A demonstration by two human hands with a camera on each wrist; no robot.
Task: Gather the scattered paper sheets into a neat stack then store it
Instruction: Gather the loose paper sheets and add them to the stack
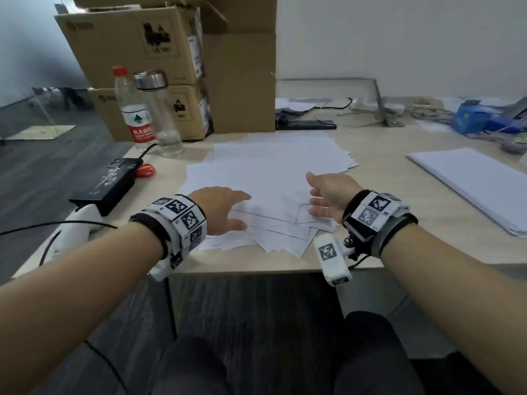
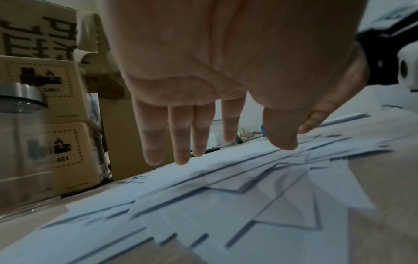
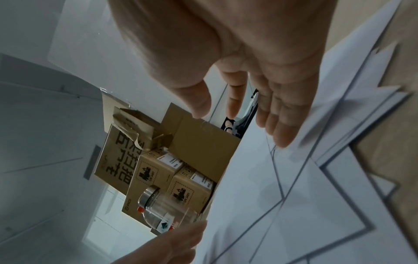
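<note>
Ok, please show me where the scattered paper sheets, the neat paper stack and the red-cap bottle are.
scattered paper sheets (image 1: 271,169): head view, bare top sheet.
neat paper stack (image 1: 473,178): head view, top face.
red-cap bottle (image 1: 137,118): head view, label.

paper sheets (image 1: 271,169): white, between both hands
wrist bands (image 1: 182,220): black-and-white square codes
boxes (image 1: 128,44): brown, black print, beyond the left hand
bottle cap (image 1: 119,71): red
small box (image 1: 470,116): blue, far beyond the right hand
</note>
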